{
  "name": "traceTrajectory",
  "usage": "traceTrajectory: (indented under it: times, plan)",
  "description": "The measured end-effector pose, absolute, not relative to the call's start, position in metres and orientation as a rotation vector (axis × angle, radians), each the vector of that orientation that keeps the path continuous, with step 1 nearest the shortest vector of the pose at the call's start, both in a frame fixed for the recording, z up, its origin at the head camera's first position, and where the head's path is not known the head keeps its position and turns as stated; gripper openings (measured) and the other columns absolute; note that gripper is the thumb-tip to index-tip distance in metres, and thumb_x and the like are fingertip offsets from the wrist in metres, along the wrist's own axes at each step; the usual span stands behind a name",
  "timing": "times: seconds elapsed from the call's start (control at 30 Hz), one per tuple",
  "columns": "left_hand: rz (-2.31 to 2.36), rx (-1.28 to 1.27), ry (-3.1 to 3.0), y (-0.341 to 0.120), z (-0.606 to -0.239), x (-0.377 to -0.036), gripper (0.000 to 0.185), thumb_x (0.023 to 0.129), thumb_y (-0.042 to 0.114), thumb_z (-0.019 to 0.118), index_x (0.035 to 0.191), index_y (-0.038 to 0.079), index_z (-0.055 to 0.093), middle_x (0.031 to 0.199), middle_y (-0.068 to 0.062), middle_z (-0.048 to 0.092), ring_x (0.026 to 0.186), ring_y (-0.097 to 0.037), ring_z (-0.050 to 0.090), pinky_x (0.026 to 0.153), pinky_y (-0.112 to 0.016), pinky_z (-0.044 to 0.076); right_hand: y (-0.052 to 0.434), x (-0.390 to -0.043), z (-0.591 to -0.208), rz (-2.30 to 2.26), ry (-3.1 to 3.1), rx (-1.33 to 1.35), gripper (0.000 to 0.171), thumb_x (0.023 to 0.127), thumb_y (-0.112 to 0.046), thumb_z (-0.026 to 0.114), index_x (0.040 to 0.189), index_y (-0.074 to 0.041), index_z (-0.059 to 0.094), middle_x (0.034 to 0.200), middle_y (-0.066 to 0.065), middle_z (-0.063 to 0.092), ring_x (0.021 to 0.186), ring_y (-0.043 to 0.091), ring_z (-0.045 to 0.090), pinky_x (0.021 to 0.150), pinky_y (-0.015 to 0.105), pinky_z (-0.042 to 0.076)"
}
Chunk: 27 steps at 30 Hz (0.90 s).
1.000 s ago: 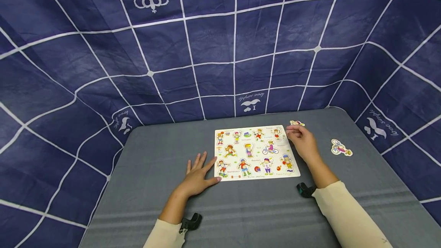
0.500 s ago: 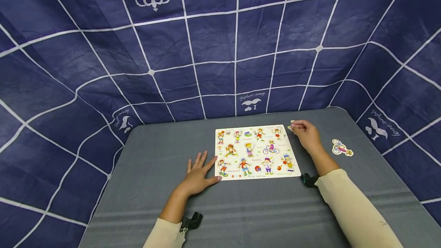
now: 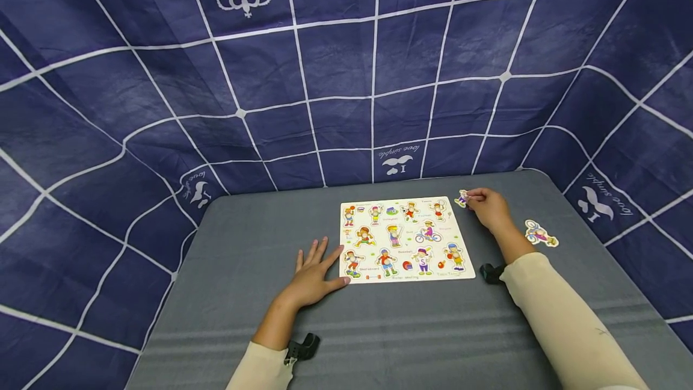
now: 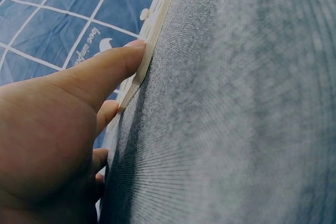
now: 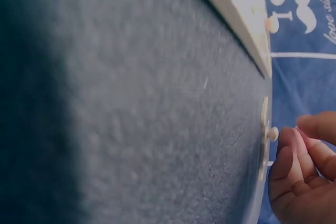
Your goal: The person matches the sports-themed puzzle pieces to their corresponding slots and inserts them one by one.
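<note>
A white wooden knob puzzle board (image 3: 406, 260) printed with sports figures lies flat on the table. My left hand (image 3: 311, 281) rests at its left edge, fingers spread, thumb touching the front left corner. In the left wrist view that thumb (image 4: 118, 64) lies against the board's edge. Just beyond the board's back right corner lies a small figure-shaped puzzle piece (image 3: 462, 198) in white and purple. My right hand (image 3: 491, 212) hovers beside it with curled fingers. In the right wrist view the piece's knob (image 5: 273, 134) sits just outside the fingertips, and nothing shows between them.
A cyclist puzzle piece (image 3: 540, 233) lies on the grey tablecloth (image 3: 411, 330) to the right of my right hand. A dark blue checked cloth (image 3: 335, 119) hangs behind the table and along both sides.
My right hand went over the small piece, then drew back slightly to the right. The piece has turned and lies a little nearer the board's corner. My left hand has stayed in place.
</note>
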<state>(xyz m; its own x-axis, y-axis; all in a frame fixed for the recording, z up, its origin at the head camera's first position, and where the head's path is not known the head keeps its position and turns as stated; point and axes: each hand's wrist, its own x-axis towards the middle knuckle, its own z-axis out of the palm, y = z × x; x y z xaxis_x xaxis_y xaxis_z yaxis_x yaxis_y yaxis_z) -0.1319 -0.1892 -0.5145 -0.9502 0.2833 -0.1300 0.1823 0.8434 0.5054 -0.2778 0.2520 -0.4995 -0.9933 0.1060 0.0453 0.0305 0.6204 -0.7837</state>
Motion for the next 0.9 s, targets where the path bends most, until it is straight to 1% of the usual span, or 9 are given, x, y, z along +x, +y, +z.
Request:
traceTrajectory:
  times: [0.13,0.2,0.27,0.4,0.47,0.57,0.7,0.8,0.9]
  plan:
    - [0.746,0.357,2.827,-0.189,-0.515,-0.132,0.079,0.092,0.058,0.065,0.159,0.028,0.036,0.171,-0.015,0.012,0.159,-0.039,0.003,0.122,-0.068,-0.004,0.255,-0.282,-0.501,1.268,-2.801,-0.118,0.029,0.099,-0.011,0.058,0.120,0.007,0.066,0.111,0.027,0.071,0.068,-0.011,0.052,0.063,0.012,0.043]
    - [0.750,0.354,2.827,-0.189,-0.515,-0.131,0.079,0.092,0.058,0.065,0.159,0.028,0.036,0.171,-0.015,0.013,0.159,-0.039,0.003,0.122,-0.068,-0.004,0.257,-0.286,-0.502,1.238,-2.826,-0.113,0.029,0.098,-0.011,0.058,0.119,0.007,0.067,0.111,0.027,0.071,0.068,-0.009,0.051,0.064,0.014,0.043]
    - [0.753,0.349,2.822,-0.188,-0.515,-0.131,0.079,0.092,0.058,0.065,0.159,0.029,0.035,0.171,-0.015,0.012,0.159,-0.038,0.002,0.122,-0.068,-0.005,0.258,-0.290,-0.503,1.206,-2.855,-0.116,0.029,0.098,-0.012,0.059,0.119,0.007,0.067,0.112,0.027,0.071,0.070,-0.004,0.053,0.068,0.018,0.043]
    - [0.748,0.352,2.809,-0.188,-0.515,-0.130,0.079,0.092,0.058,0.065,0.159,0.030,0.035,0.171,-0.014,0.011,0.159,-0.038,0.001,0.122,-0.068,-0.005,0.260,-0.296,-0.505,1.151,-2.900,-0.122,0.030,0.097,-0.014,0.059,0.118,0.006,0.067,0.111,0.025,0.070,0.078,0.009,0.057,0.073,0.026,0.043]
    - [0.762,0.364,2.810,-0.188,-0.516,-0.130,0.079,0.092,0.057,0.066,0.159,0.029,0.035,0.171,-0.015,0.012,0.159,-0.039,0.002,0.122,-0.068,-0.005,0.261,-0.297,-0.506,1.141,-2.911,-0.117,0.030,0.096,-0.014,0.059,0.116,0.006,0.067,0.111,0.025,0.070,0.080,0.012,0.057,0.073,0.027,0.043]
    - [0.789,0.392,2.815,-0.188,-0.517,-0.129,0.080,0.092,0.059,0.064,0.159,0.028,0.034,0.170,-0.017,0.012,0.158,-0.041,0.002,0.121,-0.069,-0.006,0.263,-0.298,-0.506,1.134,-2.927,-0.104,0.027,0.095,-0.015,0.060,0.112,0.005,0.068,0.104,0.022,0.071,0.077,0.012,0.056,0.071,0.027,0.042]
    - [0.827,0.420,2.824,-0.189,-0.518,-0.130,0.080,0.092,0.059,0.064,0.159,0.025,0.036,0.169,-0.021,0.013,0.157,-0.045,0.003,0.120,-0.070,-0.007,0.263,-0.299,-0.506,1.138,-2.957,-0.083,0.026,0.094,-0.018,0.064,0.108,0.004,0.069,0.094,0.015,0.071,0.072,0.009,0.054,0.068,0.027,0.041]
    - [0.816,0.404,2.823,-0.189,-0.516,-0.130,0.080,0.092,0.057,0.065,0.159,0.025,0.036,0.170,-0.020,0.013,0.158,-0.043,0.003,0.121,-0.069,-0.007,0.263,-0.298,-0.505,1.138,-2.968,-0.071,0.026,0.094,-0.018,0.065,0.108,0.003,0.069,0.092,0.013,0.071,0.073,0.009,0.054,0.069,0.026,0.041]
    - [0.780,0.379,2.816,-0.189,-0.514,-0.131,0.079,0.093,0.057,0.065,0.159,0.027,0.035,0.171,-0.017,0.011,0.159,-0.040,0.001,0.121,-0.069,-0.006,0.262,-0.297,-0.504,1.143,-2.966,-0.052,0.025,0.094,-0.017,0.065,0.108,0.003,0.070,0.093,0.013,0.071,0.073,0.008,0.054,0.068,0.025,0.041]
